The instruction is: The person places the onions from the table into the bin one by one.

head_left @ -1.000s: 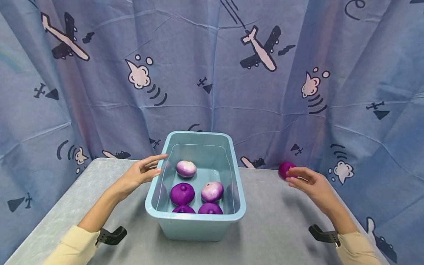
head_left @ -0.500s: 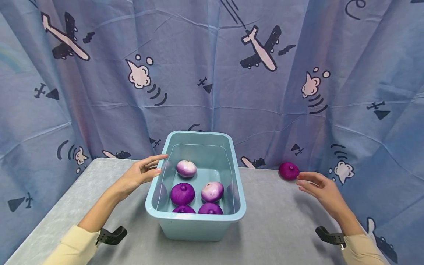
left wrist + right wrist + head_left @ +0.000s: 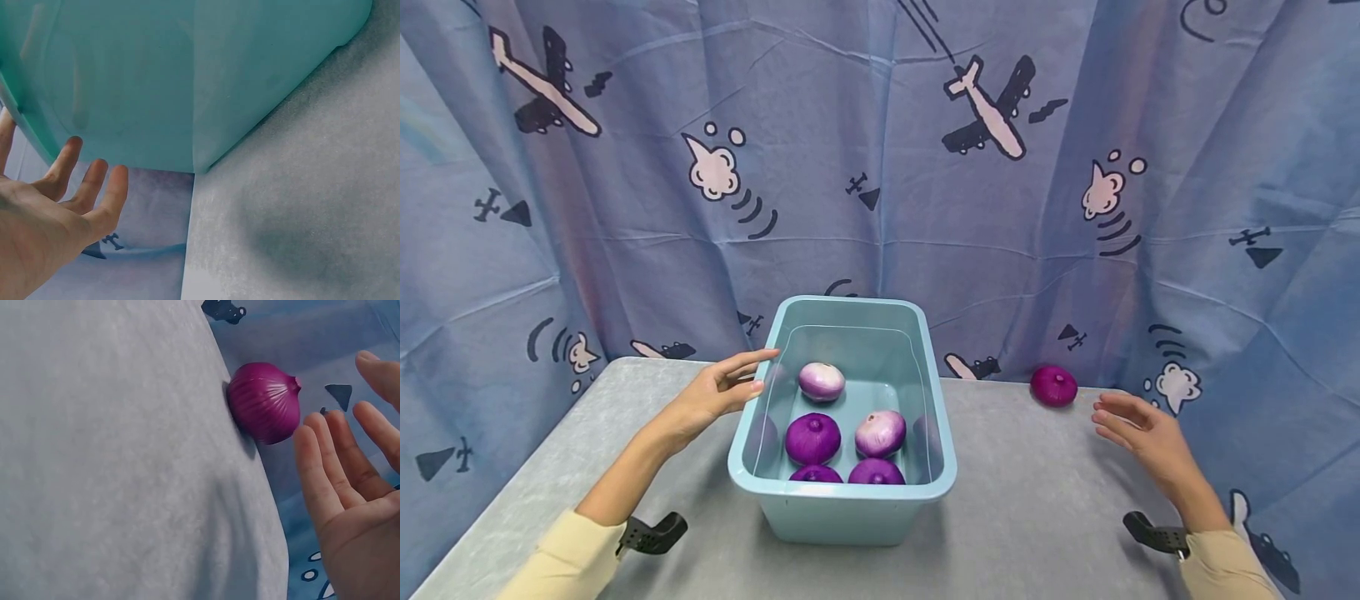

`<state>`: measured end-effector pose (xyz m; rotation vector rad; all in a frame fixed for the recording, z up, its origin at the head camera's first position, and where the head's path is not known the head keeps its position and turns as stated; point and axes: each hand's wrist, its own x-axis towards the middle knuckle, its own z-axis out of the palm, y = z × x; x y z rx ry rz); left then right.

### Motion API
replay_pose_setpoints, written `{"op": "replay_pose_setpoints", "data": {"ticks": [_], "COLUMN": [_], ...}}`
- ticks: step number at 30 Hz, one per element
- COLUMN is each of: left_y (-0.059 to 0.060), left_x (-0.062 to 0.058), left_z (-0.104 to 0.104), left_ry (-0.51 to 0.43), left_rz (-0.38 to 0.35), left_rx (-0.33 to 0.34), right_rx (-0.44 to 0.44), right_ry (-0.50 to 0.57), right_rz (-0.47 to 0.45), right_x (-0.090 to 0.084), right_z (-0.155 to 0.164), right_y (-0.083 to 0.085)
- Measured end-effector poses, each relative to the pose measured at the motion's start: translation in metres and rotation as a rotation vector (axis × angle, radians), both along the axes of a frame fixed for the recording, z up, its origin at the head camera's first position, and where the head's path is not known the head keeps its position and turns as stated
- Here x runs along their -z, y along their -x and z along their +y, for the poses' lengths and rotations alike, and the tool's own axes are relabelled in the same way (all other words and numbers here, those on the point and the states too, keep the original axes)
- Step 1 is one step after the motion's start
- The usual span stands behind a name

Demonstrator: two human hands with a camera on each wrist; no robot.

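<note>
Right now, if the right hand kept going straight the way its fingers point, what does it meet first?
Probably the loose purple onion: the right hand is open, fingers aimed toward it, apart from it. Only bare grey table lies between. Depth is uncertain; it might pass beside it.

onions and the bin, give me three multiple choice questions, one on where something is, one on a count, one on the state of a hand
1. Where does the loose purple onion lie?
A. on the grey table beside the curtain, right of the bin
B. inside the bin
C. in the right hand's palm

2. How many onions show inside the light blue bin?
A. two
B. five
C. eight

3. What is the right hand doing?
A. gripping the loose onion
B. pressing on the bin's rim
C. open, holding nothing, close to the loose onion

Answers:
1. A: the head view shows it on the table at the far edge, outside the bin.
2. B: three purple and two paler ones are visible.
3. C: the right wrist view shows straight fingers with a gap to the onion.
</note>
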<state>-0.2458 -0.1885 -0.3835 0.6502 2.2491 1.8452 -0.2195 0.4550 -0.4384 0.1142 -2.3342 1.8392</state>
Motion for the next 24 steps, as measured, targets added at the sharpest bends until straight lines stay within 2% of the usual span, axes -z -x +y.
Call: {"op": "replay_pose_setpoints", "data": {"ticks": [5, 8, 16, 19, 24], "left_y": [0.000, 0.000, -0.001, -0.001, -0.001], "left_x": [0.000, 0.000, -0.001, -0.001, -0.001], "left_z": [0.000, 0.000, 0.000, 0.000, 0.001], "left_ry": [-0.003, -0.004, 0.008, 0.009, 0.008], "left_rz": [0.001, 0.000, 0.004, 0.001, -0.003], "left_rx": [0.000, 0.001, -0.006, -0.007, -0.007], "right_rx": [0.027, 0.066, 0.151, 0.176, 0.200], "right_ry": [0.000, -0.080, -0.251, -0.262, -0.218], "right_rz": [0.015, 0.017, -0.101, -0.139, -0.157], "right_x": [0.005, 0.006, 0.006, 0.007, 0.013], "right_z": [-0.001, -0.004, -0.017, -0.022, -0.025], "right_y": [0.005, 0.009, 0.022, 0.027, 0.035]}}
